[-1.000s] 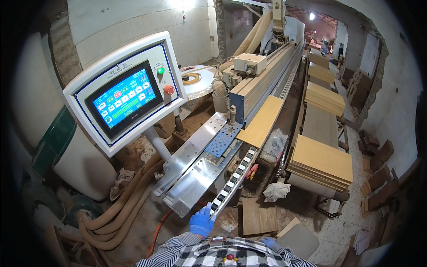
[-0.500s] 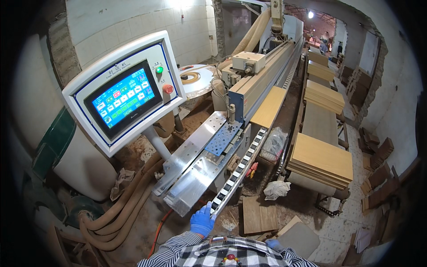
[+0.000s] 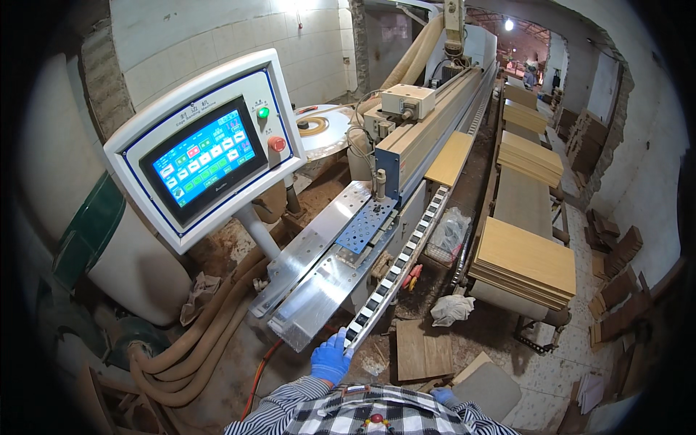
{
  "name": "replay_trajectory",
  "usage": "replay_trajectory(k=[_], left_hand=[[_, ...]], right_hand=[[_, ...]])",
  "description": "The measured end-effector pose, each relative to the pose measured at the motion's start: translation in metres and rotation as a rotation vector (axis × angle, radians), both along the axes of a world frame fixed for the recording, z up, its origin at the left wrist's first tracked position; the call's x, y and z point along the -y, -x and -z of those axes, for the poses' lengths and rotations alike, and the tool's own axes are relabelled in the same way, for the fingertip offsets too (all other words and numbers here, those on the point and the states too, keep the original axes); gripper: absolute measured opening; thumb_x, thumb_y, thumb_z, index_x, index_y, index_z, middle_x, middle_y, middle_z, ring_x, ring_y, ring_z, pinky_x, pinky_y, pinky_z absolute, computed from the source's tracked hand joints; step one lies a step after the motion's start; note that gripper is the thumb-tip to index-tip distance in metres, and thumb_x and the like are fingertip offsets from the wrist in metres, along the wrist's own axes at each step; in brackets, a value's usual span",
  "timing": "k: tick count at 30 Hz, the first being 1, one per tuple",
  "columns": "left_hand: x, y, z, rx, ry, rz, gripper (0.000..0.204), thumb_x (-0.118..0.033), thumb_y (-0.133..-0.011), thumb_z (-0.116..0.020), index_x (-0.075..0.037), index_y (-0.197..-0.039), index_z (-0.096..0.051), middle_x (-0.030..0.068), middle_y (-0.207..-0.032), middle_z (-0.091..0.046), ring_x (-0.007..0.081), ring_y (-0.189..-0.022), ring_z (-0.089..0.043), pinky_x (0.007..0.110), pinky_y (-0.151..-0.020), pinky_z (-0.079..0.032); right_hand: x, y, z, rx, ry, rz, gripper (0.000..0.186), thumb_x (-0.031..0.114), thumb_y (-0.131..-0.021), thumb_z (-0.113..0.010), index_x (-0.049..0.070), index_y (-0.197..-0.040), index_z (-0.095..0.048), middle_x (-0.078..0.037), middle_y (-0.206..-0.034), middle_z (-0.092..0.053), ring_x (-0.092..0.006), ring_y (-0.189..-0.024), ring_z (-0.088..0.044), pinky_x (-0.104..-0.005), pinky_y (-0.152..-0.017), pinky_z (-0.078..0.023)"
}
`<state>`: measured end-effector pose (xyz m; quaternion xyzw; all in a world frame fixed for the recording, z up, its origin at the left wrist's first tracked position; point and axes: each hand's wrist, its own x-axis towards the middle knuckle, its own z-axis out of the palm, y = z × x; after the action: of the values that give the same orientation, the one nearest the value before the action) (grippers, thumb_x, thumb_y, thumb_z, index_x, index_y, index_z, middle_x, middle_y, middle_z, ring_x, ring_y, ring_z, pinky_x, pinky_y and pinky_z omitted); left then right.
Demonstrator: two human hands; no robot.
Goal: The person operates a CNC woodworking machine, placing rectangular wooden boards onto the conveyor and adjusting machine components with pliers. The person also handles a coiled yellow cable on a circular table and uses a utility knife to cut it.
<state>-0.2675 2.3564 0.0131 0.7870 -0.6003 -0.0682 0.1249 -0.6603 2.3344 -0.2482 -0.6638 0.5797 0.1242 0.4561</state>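
Observation:
My left hand (image 3: 330, 359), in a blue glove, is at the near end of the roller rail (image 3: 386, 287), its fingers curled over the rail's end. My right hand (image 3: 444, 396), also gloved in blue, shows only in part beside my checked apron; its fingers are hidden. A yellow wood-toned panel (image 3: 449, 161) lies farther up the rail, along the side of the long edge banding machine (image 3: 428, 129). Closer to me are the machine's bare metal infeed table (image 3: 319, 308) and a blue perforated plate (image 3: 365, 228).
A control panel (image 3: 279, 210) with a lit screen stands at the left, above thick hoses (image 3: 192, 362). Stacked yellow panels (image 3: 529, 254) sit on a roller conveyor at the right. Loose boards (image 3: 423, 351) and a crumpled white bag (image 3: 453, 310) lie on the floor.
The yellow panel has travelled farther away from me along the machine, baring more of the roller rail. My left hand has stayed at the rail's end.

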Motion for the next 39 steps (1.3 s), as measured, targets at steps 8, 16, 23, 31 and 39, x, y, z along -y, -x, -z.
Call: replay_trajectory(k=[8, 16, 23, 31, 39], left_hand=[[0.000, 0.001, 0.000, 0.005, 0.013, 0.000, 0.064, -0.038, -0.086, -0.055, -0.011, -0.140, -0.035, 0.0140, -0.119, -0.056, 0.0313, -0.091, -0.060, 0.045, -0.076, -0.049], [-0.001, 0.000, 0.001, 0.005, 0.022, -0.005, 0.063, -0.038, -0.086, -0.055, -0.011, -0.139, -0.035, 0.0136, -0.118, -0.056, 0.0309, -0.089, -0.061, 0.045, -0.076, -0.050], [0.000, 0.001, 0.000, -0.001, 0.011, -0.008, 0.063, -0.038, -0.086, -0.055, -0.011, -0.140, -0.035, 0.0132, -0.119, -0.056, 0.0311, -0.090, -0.060, 0.045, -0.077, -0.049], [0.000, 0.000, 0.002, -0.010, 0.008, -0.005, 0.064, -0.037, -0.086, -0.055, -0.011, -0.140, -0.035, 0.0131, -0.120, -0.056, 0.0309, -0.090, -0.060, 0.045, -0.077, -0.049], [-0.001, 0.000, -0.001, -0.013, -0.008, -0.009, 0.064, -0.038, -0.086, -0.055, -0.011, -0.140, -0.035, 0.0129, -0.119, -0.056, 0.0308, -0.089, -0.060, 0.045, -0.076, -0.049]], right_hand=[[0.001, 0.000, 0.001, -0.067, -0.041, -0.014, 0.038, 0.034, -0.094, -0.040, 0.007, -0.107, -0.065, -0.013, -0.116, -0.062, -0.0307, -0.107, -0.059, -0.0360, -0.093, -0.045], [0.002, -0.018, -0.068, 0.117, -0.149, 0.207, 0.034, 0.028, -0.094, -0.044, 0.003, -0.101, -0.066, -0.013, -0.092, -0.070, -0.0236, -0.083, -0.068, -0.0341, -0.076, -0.053], [0.003, -0.012, -0.047, 0.031, -0.035, 0.046, 0.033, 0.027, -0.095, -0.045, 0.002, -0.098, -0.066, -0.011, -0.088, -0.071, -0.0212, -0.079, -0.069, -0.0317, -0.074, -0.054], [0.004, -0.016, -0.058, 0.057, -0.107, 0.132, 0.033, 0.027, -0.095, -0.045, 0.002, -0.098, -0.066, -0.011, -0.088, -0.071, -0.0213, -0.077, -0.068, -0.0317, -0.072, -0.054], [0.004, -0.017, -0.049, 0.094, -0.133, 0.201, 0.033, 0.029, -0.093, -0.048, 0.001, -0.098, -0.066, -0.011, -0.085, -0.071, -0.0236, -0.077, -0.068, -0.0325, -0.072, -0.053]])
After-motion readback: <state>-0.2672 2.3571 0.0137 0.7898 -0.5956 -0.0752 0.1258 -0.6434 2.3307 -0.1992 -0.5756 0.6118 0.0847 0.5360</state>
